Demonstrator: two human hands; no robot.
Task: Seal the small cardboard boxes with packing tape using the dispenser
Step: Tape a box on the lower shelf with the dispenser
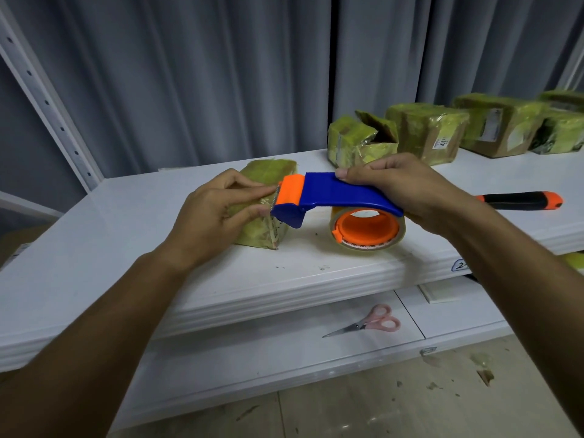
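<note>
Right, the small box (262,200) wrapped in yellowish tape lies on the white surface (94,235), just left of centre, its long axis running away from the person toward the curtain (189,74). Left hand (210,213) rests on it, fingers (246,188) laid fairly straight along the top and near side, pressing it down rather than clutching. The tape dispenser (331,197), blue with an orange head, comes in from the right, its toothed edge touching the box right at the left fingertips. Right hand (401,188) is curled round the blue handle, thumb on top, with the roll of clear tape (368,229) hanging beneath, close to the surface. So the box lies to the left of the dispenser's head, and the left hand is the nearer one to steady it; any pull of tape, I'd judge, has to run across that long axis. Further out, more wrapped boxes (426,131) line the back right, a utility knife (521,200) lies behind the right wrist, and scissors (369,324) sit on the lower shelf (284,352).
</note>
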